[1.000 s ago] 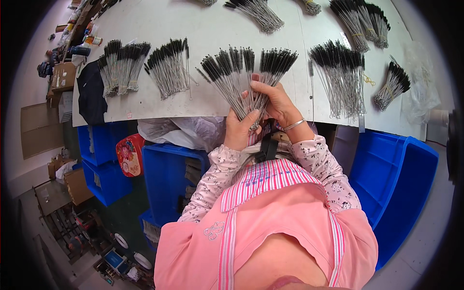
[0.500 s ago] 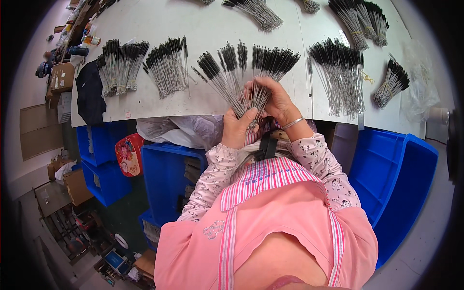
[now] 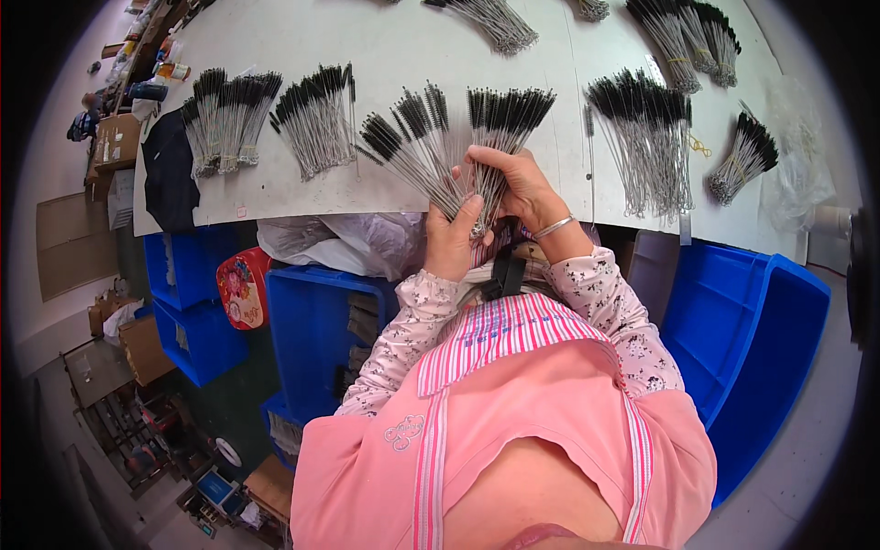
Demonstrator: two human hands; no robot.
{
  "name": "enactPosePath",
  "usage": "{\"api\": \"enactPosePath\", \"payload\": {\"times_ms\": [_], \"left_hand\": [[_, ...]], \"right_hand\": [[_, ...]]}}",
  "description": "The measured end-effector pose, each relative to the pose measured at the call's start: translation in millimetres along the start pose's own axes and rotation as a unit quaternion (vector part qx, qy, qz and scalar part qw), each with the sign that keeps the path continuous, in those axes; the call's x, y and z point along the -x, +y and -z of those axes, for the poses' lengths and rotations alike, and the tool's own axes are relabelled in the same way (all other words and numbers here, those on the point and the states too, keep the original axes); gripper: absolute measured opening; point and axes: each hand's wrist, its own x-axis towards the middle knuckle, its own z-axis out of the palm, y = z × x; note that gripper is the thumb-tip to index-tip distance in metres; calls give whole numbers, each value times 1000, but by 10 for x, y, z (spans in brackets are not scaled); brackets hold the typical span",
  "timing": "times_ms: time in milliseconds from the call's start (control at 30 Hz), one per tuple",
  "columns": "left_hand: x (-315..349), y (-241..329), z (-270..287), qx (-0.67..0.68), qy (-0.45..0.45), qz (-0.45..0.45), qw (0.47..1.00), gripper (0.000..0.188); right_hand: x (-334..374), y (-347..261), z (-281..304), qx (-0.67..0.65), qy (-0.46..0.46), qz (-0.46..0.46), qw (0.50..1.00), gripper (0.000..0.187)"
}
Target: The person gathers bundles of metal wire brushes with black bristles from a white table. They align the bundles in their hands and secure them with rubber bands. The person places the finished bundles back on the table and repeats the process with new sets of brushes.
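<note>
At the table's near edge I hold a fanned bunch of wire-handled brushes (image 3: 414, 170), their black bristle heads pointing away from me. My left hand (image 3: 449, 240) closes round the looped wire ends, thumb on top. Curled around the handles of the right-hand cluster of brushes (image 3: 507, 119) is my right hand (image 3: 527, 188), its thumb side toward the bristles. A gap separates this cluster from the brushes fanned to the left. Some right fingers are hidden behind the wires.
On the white table (image 3: 385, 37) lie more brush piles, including a left pile (image 3: 316, 124), a banded left bundle (image 3: 229, 119), a wide right pile (image 3: 646, 137) and a small right bundle (image 3: 744, 158). Blue crates (image 3: 733, 339) stand below, beside a white plastic bag (image 3: 353, 243).
The right cluster of brushes has shifted a little left and drawn closer together, with my right hand moving along. The left fan has tilted slightly further left and nearer.
</note>
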Motion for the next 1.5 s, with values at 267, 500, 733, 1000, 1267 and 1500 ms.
{"api": "enactPosePath", "payload": {"times_ms": [267,500,733,1000,1267,1500], "left_hand": [[24,-31,-7,-55,49,3,997,43],[-5,-77,-16,-101,33,1,994,41],[10,6,-110,-47,18,-7,999,45],[-42,-71,-12,-72,-27,10,997,42],[-68,-106,2,-57,-3,-29,998,45],[-124,87,36,-111,-52,-42,992,46]], "right_hand": [[-2,64,-44,28,17,43,999,21],[87,26,-51,63,-1,99,993,24],[78,-14,13,-6,7,80,997,24],[105,-27,-28,52,8,114,992,23],[129,-32,-27,12,18,77,997,25],[85,-29,-23,59,-19,96,994,23]]}}
